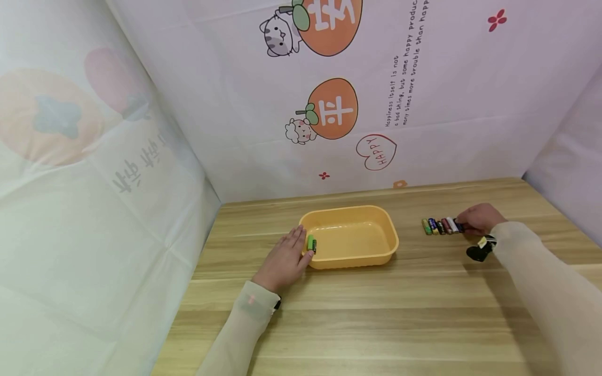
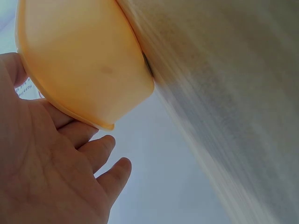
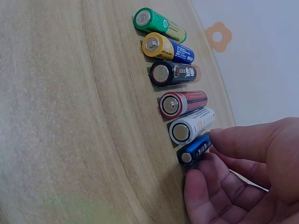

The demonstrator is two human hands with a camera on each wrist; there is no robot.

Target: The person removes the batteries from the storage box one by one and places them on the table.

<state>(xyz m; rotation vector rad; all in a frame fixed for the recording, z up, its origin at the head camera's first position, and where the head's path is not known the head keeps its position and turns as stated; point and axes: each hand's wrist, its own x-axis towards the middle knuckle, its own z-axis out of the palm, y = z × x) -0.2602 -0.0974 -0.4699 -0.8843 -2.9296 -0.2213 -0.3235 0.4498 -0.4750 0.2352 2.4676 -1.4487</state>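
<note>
My left hand (image 1: 284, 259) rests its extended fingers on the left rim of a yellow plastic basin (image 1: 350, 259); in the left wrist view those fingers lie along the rim (image 2: 70, 112). Inside the basin, a bright green battery (image 1: 310, 242) and a darker green one (image 1: 314, 247) lie side by side at the left end. At the right, my right hand (image 1: 481, 218) pinches a blue-and-black battery (image 3: 195, 150) at the near end of a row. Beside it lie a white battery (image 3: 191, 127), a red one (image 3: 183, 102) and a black one (image 3: 173, 73).
Farther along the row are a yellow-and-blue battery (image 3: 168, 48) and a green battery (image 3: 159, 24). Everything stands on a wood-grain table (image 1: 376, 313). Printed white cloth (image 1: 263, 167) rises behind the table, with more cloth at the left and right.
</note>
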